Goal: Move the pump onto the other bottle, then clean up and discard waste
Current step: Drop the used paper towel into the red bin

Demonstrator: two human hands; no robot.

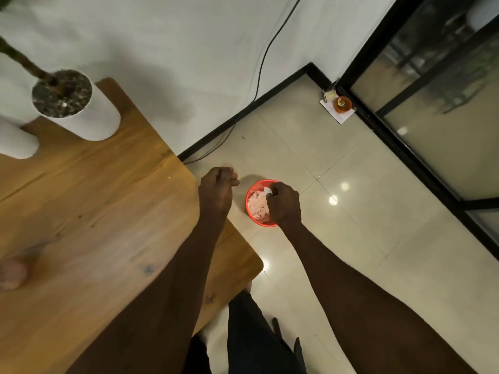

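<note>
Both forearms are reaching forward from the bottom edge, above dark trousers [251,344]. The right hand [283,202] is hanging over the red bin [249,197] on the floor [351,238], and its fingers are pinching together on a small white scrap of waste [267,190] just above the bin's opening. Pale crumpled waste is filling the bin. The left hand [217,187] is hovering beside the bin, near the corner of the wooden surface [94,211], with its fingers curled loosely and nothing visible inside them. On the far part of the surface a white plant pot [89,114] is standing. A black cable [263,66] is running down the white wall [175,49]. A small orange object [342,104] is sitting on paper in the floor corner.
</note>
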